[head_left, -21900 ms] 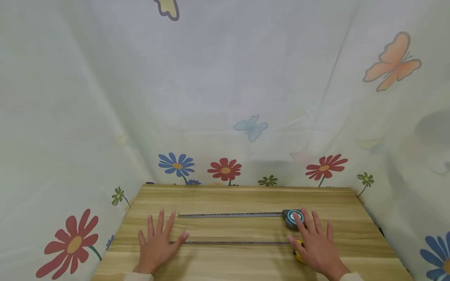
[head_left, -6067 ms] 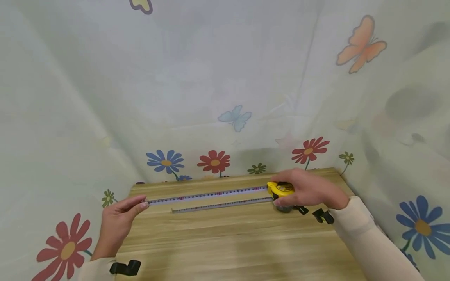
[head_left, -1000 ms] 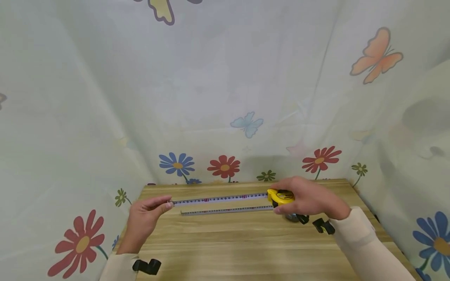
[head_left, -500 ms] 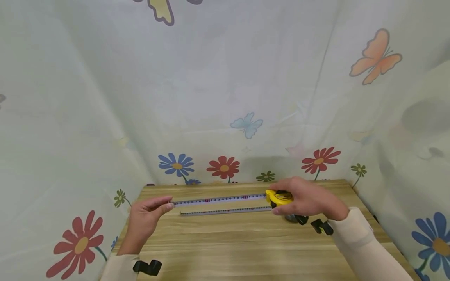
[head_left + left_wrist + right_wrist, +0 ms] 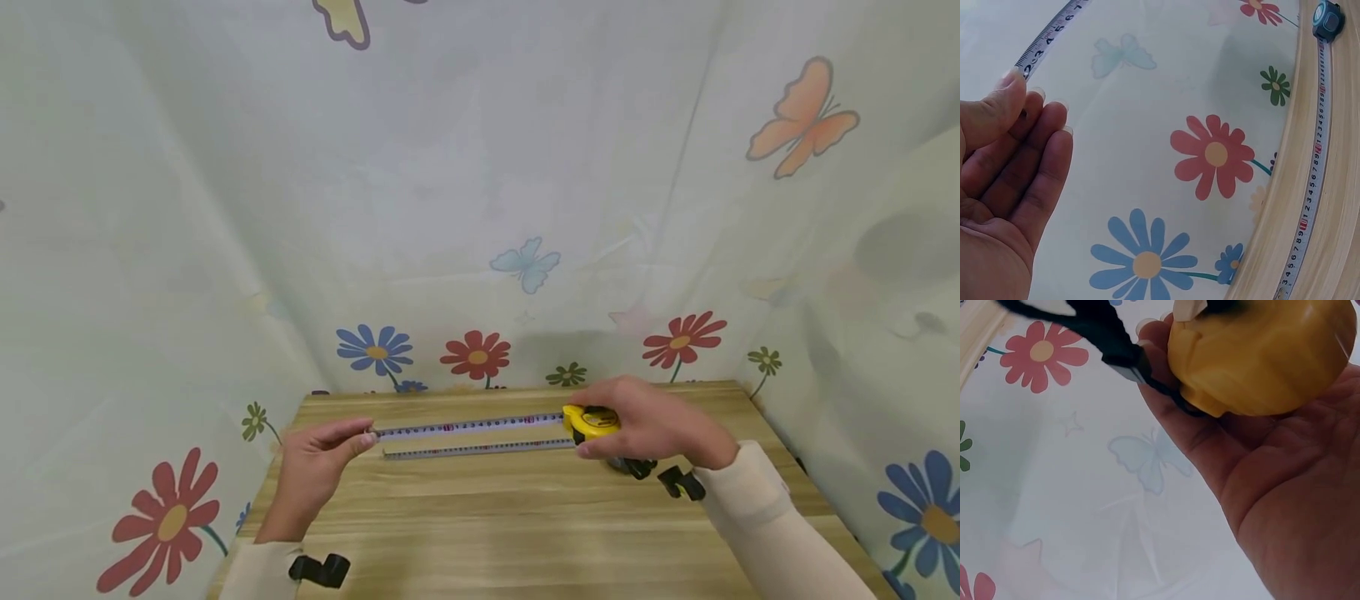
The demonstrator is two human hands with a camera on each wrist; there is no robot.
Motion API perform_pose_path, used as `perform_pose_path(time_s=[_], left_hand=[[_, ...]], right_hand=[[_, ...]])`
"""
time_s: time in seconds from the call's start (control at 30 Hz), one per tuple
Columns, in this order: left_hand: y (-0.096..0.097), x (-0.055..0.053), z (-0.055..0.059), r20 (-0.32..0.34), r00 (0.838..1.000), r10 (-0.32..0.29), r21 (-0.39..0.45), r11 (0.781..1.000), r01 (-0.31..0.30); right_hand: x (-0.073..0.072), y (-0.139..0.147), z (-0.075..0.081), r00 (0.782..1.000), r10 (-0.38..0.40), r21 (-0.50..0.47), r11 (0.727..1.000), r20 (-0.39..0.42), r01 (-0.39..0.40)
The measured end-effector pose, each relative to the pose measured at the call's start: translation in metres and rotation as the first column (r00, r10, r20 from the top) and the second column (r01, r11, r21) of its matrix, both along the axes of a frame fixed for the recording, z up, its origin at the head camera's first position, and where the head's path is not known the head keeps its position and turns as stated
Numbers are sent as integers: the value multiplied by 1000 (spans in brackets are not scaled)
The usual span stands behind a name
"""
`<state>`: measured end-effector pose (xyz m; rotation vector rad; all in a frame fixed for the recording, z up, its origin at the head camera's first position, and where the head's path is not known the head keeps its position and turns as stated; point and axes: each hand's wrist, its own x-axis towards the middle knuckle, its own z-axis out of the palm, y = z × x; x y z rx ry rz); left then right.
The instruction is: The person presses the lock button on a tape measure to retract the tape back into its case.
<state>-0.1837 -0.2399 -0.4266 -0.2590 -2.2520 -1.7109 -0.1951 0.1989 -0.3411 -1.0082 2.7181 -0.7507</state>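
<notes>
My right hand (image 5: 648, 421) grips a yellow tape measure (image 5: 592, 422), its palm and fingers round the case in the right wrist view (image 5: 1266, 359). The numbered blade (image 5: 468, 426) stretches left from the case, raised over the table. Its end is pinched between the thumb and fingers of my left hand (image 5: 318, 467); in the left wrist view the thumb (image 5: 1000, 109) presses on the blade just below the 2. Below the raised blade, a second, grey tape measure (image 5: 1327, 22) lies on the table with its blade (image 5: 1313, 169) drawn out. My right hand mostly hides its case in the head view.
The wood-grain table (image 5: 480, 517) is bordered at the back and sides by a pale curtain (image 5: 450, 192) printed with flowers and butterflies. A black strap (image 5: 1097, 331) hangs from the yellow case. Black wrist mounts (image 5: 318, 571) sit on both sleeves.
Over the last second the two hands come slightly closer together, and the yellow tape's exposed blade grows a little shorter. Earlier, both hands lay flat on the table with the yellow tape measure lying there.
</notes>
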Motion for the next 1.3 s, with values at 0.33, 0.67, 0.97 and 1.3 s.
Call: perform_pose_path(time_s=[0.33,0.67,0.97,1.3], left_hand=[[5,2,3,27,1000,15,-17,1000,-14],[4,-2,4,52,999,-11,-6,1000,11],[8,-3,8,54,999,1,10,1000,-1],[12,-1,8,44,999,6,14,1000,-6]], right_hand=[[-2,-2,0,1000,11,-4,1000,-2,-11],[-3,-7,3,1000,15,3,1000,-7,-15],[-4,-6,8,1000,15,1,1000,-11,-15],[-6,-6,7,1000,8,13,1000,-8,-8]])
